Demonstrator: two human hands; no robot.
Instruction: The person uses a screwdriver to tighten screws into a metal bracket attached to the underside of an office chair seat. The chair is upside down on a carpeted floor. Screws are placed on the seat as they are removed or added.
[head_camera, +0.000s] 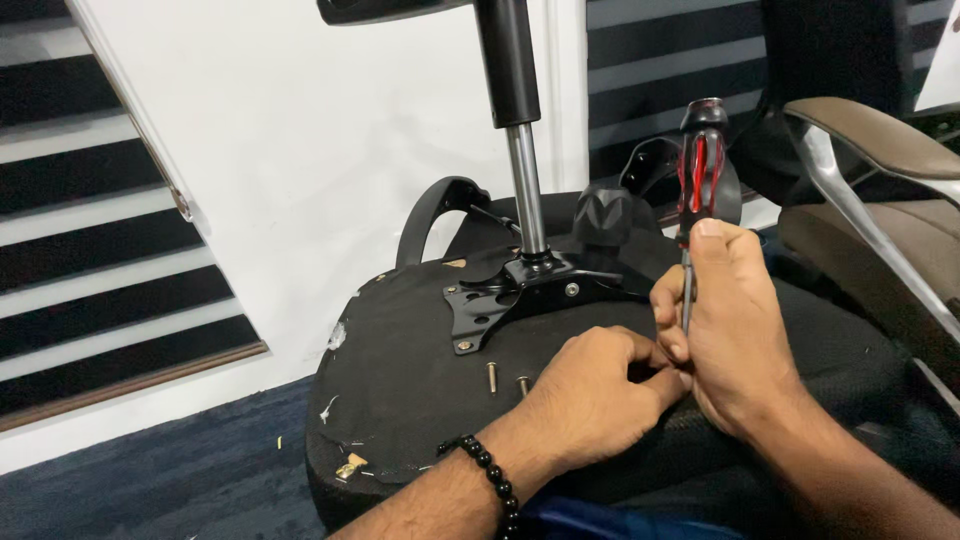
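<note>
An upturned black chair seat (400, 380) lies in front of me, its metal mounting plate (520, 290) and gas cylinder (525, 180) pointing up. My right hand (730, 330) grips a screwdriver with a red and black handle (702, 160), shaft pointing down at the seat. My left hand (590, 395), with a black bead bracelet on the wrist, rests on the seat, its fingers pinched at the screwdriver tip. Whatever is at the tip is hidden by my fingers. Two loose screws (505, 380) lie on the seat just left of my left hand.
A black knob (603, 215) and a black armrest loop (440, 205) stick up behind the plate. Another chair with a brown armrest (880, 140) stands at the right. A white wall and striped blinds (100, 230) are behind. Dark blue carpet (180, 480) covers the floor.
</note>
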